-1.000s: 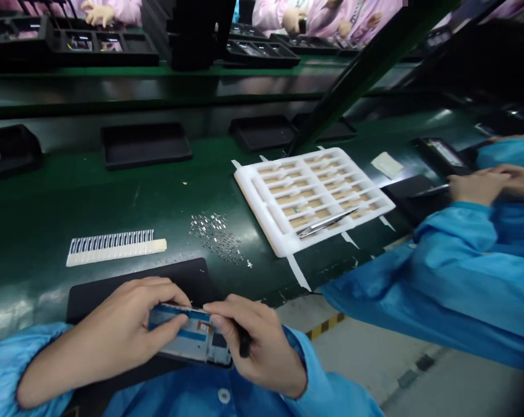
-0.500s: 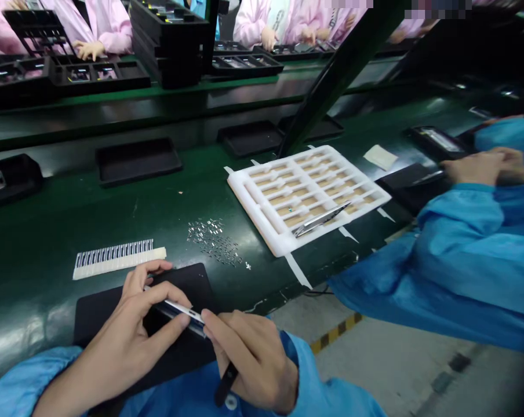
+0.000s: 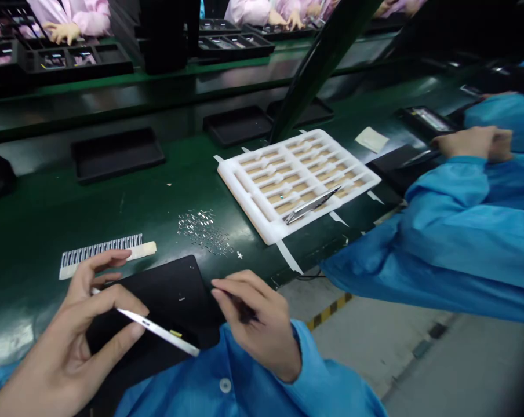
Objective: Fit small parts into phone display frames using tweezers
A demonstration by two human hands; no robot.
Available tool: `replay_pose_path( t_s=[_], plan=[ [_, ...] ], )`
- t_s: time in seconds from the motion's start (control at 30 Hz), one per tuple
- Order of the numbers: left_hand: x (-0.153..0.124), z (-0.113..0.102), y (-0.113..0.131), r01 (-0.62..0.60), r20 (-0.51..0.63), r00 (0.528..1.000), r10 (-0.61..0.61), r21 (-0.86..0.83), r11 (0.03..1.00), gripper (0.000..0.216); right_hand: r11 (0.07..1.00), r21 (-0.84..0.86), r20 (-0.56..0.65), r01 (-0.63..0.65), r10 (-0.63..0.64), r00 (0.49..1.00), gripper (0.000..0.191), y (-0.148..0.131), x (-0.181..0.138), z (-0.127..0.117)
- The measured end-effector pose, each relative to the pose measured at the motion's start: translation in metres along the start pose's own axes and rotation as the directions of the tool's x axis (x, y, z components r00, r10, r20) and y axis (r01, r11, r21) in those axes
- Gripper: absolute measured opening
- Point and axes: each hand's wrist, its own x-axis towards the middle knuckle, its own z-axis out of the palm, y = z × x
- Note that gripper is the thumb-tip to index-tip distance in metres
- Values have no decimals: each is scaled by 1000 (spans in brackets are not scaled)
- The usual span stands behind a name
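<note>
Pinching: left hand had a thin white-edged panel between thumb and fingers, spread narrow, about the panel's thickness.
Panel: near left, over the black mat, seen nearly edge-on, tilted, right end lower and nearer; small dark slot in its edge.
Right hand: right of the panel, apart from it; thumb and index fingertips nearly together, other fingers curled. Dark patch in the palm unclear, could not tell if anything was held.
Mat: on the green table, with tiny light bits toward its far right corner.
Toothed strip: left of the mat on its far side, white with dark teeth, partly behind the left hand's fingers.
Silver bits: loose scatter, just beyond the mat's far right corner.
White tray: right of the scatter, slotted, tape strips at its edges.
Metal tool: slim, lying slantwise on the tray's near side.
Black trays: in a row along the far side.
Co-worker, right: blue sleeve, hand blurred.
Co-workers, far: pink sleeves, more black trays before them.
</note>
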Motion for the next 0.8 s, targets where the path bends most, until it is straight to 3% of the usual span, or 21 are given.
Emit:
replay_pose_path(
  t_s=[0.13, 0.27, 0.47, 0.57, 0.67, 0.8],
  plan=[
    [-11, 1, -7, -18, 78, 997, 10, 97, 995, 8, 998, 21, 194, -54, 49, 980, 15, 14, -3, 22],
    [-17, 10, -3, -79, 167, 984, 53, 150, 986, 14, 996, -22, 296, -92, 94, 951, 18, 14, -4, 34],
    [-16, 13, -3, -103, 157, 985, 77, 162, 981, 15, 986, -70, 417, -154, 169, 893, 20, 12, 2, 37],
    [-13, 18, -5, -115, 93, 990, 102, 147, 982, 15, 980, -27, 377, -199, 194, 906, 18, 11, 6, 35],
    [-9, 24, -6, -102, 20, 995, 100, 134, 986, 14, 963, 99, 249, -252, 221, 943, 15, 7, 11, 30],
    [-7, 32, -7, -83, -56, 994, 89, 92, 992, 12, 954, 197, 145, -227, 201, 969, 15, -4, 14, 22]
  ],
)
